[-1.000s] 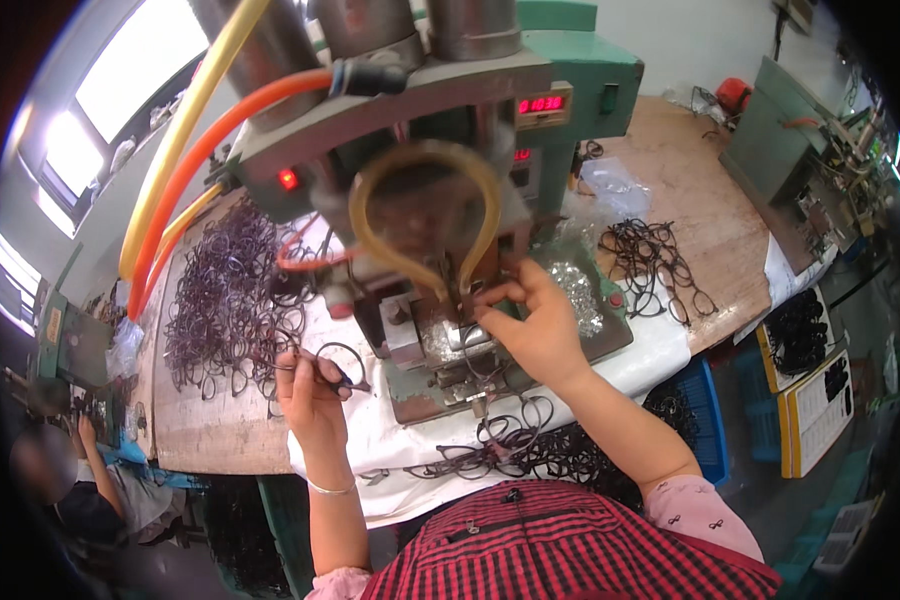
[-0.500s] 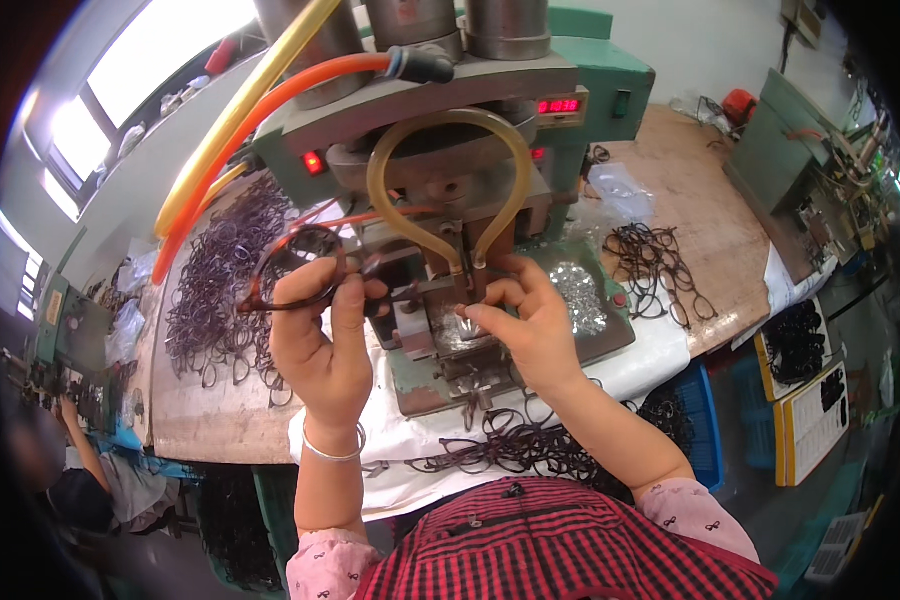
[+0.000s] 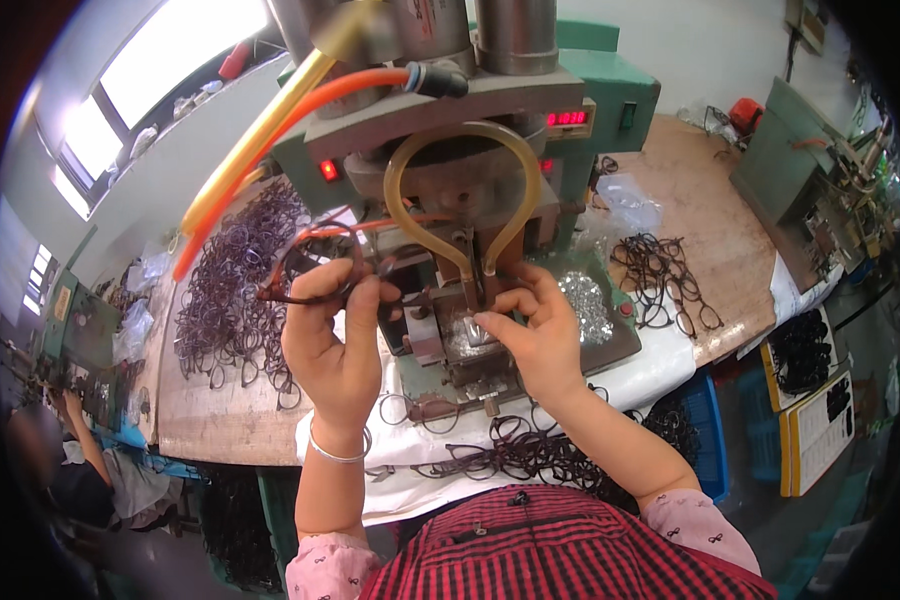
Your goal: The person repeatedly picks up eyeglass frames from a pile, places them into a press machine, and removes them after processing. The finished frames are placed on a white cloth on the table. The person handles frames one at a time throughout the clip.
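My left hand (image 3: 332, 355) is raised left of the press head, thumb and fingers closed on a dark eyeglass frame (image 3: 268, 291), whose rim sticks out beyond the fingers. My right hand (image 3: 542, 338) is at the fixture under the press (image 3: 440, 110), thumb and forefinger pinched together. What lies between those fingertips is too small to make out. Just above them end the two legs of a looped amber tube (image 3: 394, 190). Loose shiny metal bits (image 3: 585, 305) cover the machine base to the right of that hand.
Piles of dark eyeglass frames lie left (image 3: 235, 270), right (image 3: 660, 280) and along the front cloth (image 3: 530, 455). Orange (image 3: 310, 112) and yellow hoses cross at upper left. A blue crate (image 3: 708, 440) stands below the table's right side. Another person's arm (image 3: 88, 445) shows far left.
The whole view has shifted slightly, so the machine sits lower and further right. The eyeglass frame in my left hand has tilted a little. My right hand stays at the fixture.
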Available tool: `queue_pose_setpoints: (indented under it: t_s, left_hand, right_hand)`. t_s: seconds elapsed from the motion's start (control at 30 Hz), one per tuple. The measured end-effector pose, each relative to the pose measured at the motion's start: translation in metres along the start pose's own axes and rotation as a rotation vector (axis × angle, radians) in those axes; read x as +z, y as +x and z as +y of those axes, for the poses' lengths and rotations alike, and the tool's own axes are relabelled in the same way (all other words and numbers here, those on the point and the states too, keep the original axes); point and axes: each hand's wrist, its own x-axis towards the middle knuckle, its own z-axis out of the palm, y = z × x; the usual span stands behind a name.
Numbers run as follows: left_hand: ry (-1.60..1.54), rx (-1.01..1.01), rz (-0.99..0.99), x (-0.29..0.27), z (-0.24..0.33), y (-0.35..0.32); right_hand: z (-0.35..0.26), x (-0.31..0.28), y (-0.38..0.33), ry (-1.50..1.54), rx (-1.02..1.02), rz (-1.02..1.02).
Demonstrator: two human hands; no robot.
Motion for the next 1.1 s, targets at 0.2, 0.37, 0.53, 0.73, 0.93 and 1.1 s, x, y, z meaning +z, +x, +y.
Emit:
queue_pose_setpoints:
  t_s: [0.2, 0.37, 0.53, 0.73, 0.93, 1.1]
  left_hand:
    - [-0.051, -0.053, 0.008, -0.009, 0.001, 0.002]
    - [-0.171, -0.131, -0.019, -0.005, 0.007, 0.007]
    - [-0.111, -0.167, 0.072, 0.004, 0.014, 0.01]
    - [-0.129, -0.161, 0.025, -0.004, 0.009, 0.011]
    - [-0.124, -0.206, 0.028, -0.005, 0.016, 0.006]
    - [-0.15, -0.158, 0.128, -0.008, 0.036, -0.037]
  right_hand:
    - [0.013, 0.016, -0.01, 0.225, 0.04, 0.077]
    - [0.01, 0.008, -0.01, 0.02, -0.046, 0.057]
    - [0.01, 0.009, -0.008, -0.014, -0.102, 0.101]
    - [0.0, 0.004, 0.002, -0.227, -0.123, 0.033]
    - [-0.002, -0.012, 0.004, -0.214, -0.062, -0.004]
    - [0.001, -0.009, 0.001, -0.239, -0.096, -0.03]
